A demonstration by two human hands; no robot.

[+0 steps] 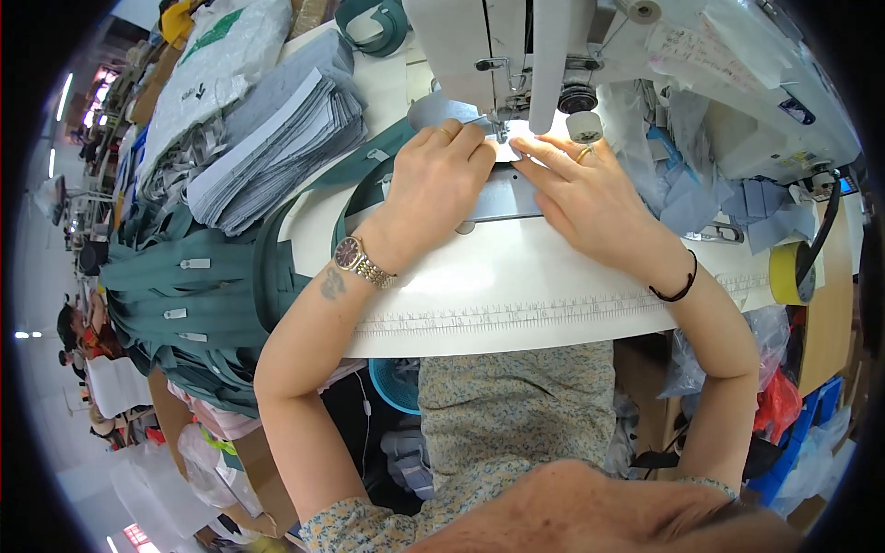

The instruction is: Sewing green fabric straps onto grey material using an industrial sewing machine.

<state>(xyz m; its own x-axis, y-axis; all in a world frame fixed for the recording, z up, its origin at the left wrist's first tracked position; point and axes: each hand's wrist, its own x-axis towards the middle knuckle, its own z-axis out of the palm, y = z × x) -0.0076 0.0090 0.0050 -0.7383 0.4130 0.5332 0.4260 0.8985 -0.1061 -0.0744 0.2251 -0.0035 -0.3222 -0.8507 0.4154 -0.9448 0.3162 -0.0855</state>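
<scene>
My left hand (pixel 438 175) is closed at the left of the presser foot (pixel 501 131) of a white sewing machine (pixel 442 37). Its fingers are curled, and what they pinch is hidden. A light grey-blue fabric piece (pixel 441 111) lies just behind its knuckles. Green zipper tape (pixel 350 171) with a metal pull runs toward this hand from the left. Right of the foot, my right hand (pixel 590 194) rests with fingers stretched out, their tips by the needle area. The metal bed plate (pixel 512 195) shows between both hands.
Stacked grey-blue fabric pieces (pixel 286 138) lie at the left, with a heap of green zippers (pixel 184 295) hanging below. A printed ruler strip (pixel 498 315) follows the table's front edge. A yellow tape roll (pixel 788 274) and small fabric scraps (pixel 761 203) sit at the right.
</scene>
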